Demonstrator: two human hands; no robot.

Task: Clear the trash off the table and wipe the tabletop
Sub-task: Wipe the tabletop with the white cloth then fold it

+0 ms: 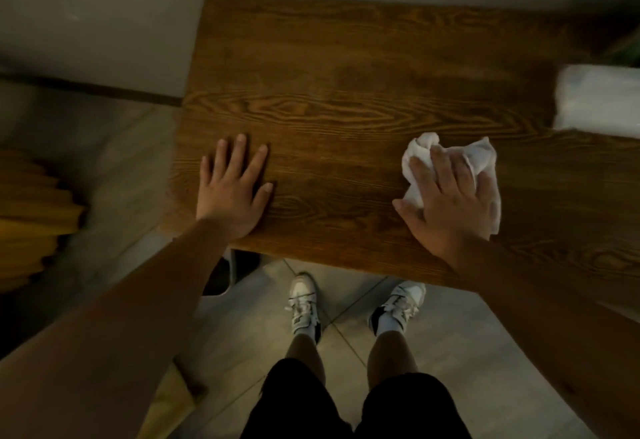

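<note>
A dark wooden table (346, 68) with strong grain fills the middle of the view. My right hand (446, 203) presses flat on a crumpled white cloth (481, 156) near the table's front right, fingers spread over it. My left hand (232, 189) lies flat and open on the bare wood near the front left corner, holding nothing. No trash is visible on the tabletop.
A white folded object (599, 99) sits at the table's right edge, blurred. A yellow slatted chair (31, 210) stands on the floor at left. A grey wall runs behind the table. My feet in white sneakers (304, 300) stand on tiled floor below the front edge.
</note>
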